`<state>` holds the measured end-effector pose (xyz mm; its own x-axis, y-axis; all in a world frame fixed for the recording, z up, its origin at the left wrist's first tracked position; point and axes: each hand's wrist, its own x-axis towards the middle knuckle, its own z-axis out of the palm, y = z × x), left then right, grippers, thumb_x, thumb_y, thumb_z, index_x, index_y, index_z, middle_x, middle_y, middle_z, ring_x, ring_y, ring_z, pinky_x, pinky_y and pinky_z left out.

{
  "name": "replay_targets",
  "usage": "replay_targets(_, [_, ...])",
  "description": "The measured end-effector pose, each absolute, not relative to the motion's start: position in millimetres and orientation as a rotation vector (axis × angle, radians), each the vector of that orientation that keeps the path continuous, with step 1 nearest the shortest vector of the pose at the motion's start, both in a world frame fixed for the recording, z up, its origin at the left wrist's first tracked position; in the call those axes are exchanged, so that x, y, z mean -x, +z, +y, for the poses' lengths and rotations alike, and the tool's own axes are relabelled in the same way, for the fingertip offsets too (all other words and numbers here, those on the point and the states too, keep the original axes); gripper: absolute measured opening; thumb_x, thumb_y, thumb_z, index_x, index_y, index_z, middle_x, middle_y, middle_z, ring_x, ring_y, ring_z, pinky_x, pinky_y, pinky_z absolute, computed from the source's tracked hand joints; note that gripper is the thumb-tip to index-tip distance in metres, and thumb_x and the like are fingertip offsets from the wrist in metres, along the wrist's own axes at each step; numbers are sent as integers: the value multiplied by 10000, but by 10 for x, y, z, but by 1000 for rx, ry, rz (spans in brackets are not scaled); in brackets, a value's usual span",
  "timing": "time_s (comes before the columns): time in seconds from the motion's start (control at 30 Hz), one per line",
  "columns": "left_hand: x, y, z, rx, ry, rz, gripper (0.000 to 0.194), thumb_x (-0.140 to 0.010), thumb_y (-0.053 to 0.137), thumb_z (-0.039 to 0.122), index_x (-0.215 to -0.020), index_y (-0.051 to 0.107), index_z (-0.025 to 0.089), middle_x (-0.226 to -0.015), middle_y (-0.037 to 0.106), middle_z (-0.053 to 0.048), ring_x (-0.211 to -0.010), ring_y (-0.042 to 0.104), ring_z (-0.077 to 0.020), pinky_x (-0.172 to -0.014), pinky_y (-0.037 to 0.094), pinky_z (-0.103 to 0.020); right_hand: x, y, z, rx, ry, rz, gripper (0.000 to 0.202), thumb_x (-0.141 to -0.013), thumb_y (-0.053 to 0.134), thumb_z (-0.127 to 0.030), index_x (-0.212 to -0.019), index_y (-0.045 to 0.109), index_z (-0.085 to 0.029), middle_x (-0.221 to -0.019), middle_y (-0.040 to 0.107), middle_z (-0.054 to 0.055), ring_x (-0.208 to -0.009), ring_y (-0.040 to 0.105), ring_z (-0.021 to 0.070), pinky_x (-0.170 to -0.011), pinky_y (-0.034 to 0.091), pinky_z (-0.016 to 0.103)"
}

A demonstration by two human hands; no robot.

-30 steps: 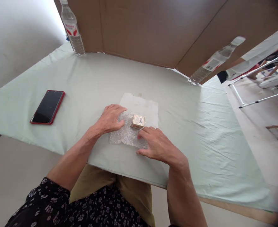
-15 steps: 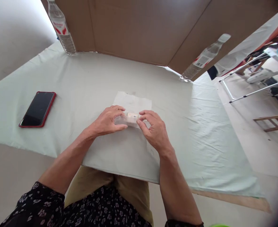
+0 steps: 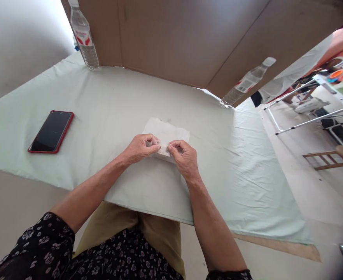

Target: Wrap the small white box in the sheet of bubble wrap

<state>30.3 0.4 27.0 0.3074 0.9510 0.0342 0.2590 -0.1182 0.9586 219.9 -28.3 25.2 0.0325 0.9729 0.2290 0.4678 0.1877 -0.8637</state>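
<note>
A thin, whitish sheet of paper [image 3: 167, 130] lies on the table in front of me. On its near part a small light-coloured box [image 3: 163, 151] is partly covered by a fold of the sheet, so its printed face barely shows. My left hand [image 3: 140, 147] is closed in a pinch at the box's left end, thumb and fingers on the paper. At the right end my right hand [image 3: 185, 157] pinches the paper too, thumb against fingertips. The exact edges held are hidden by the fingers.
A phone in a red case [image 3: 51, 132] lies at the left. Two water bottles, one at the back left [image 3: 85, 42] and one at the back right [image 3: 247, 83], stand against a brown cardboard panel [image 3: 171, 39]. A pale green cloth [image 3: 119, 97] covers the table.
Both hands have gone from loosely spread fingers beside the box to pinches at its ends. The box's printed top, visible before, is now largely covered by paper. The camera view has shifted slightly.
</note>
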Motion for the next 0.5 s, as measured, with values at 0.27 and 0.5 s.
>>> replay_targets(0.27, [-298, 228, 4, -1555, 901, 1117, 200, -710, 661, 332, -672, 566, 160, -907, 681, -38, -692, 552, -110, -605, 417, -221, -2156, 256, -324, 1415, 716, -1555, 142, -828, 605, -341, -762, 641, -220, -765, 696, 5, -734, 624, 164, -748, 497, 314])
replay_targets(0.5, [-310, 242, 4, -1527, 876, 1117, 176, -687, 667, 314, -661, 587, 159, -819, 652, -22, -642, 524, -104, -565, 382, -220, -2180, 234, -318, 1450, 742, -1575, 138, -824, 597, -336, -753, 632, -223, -750, 698, 2, -727, 636, 172, -739, 507, 320])
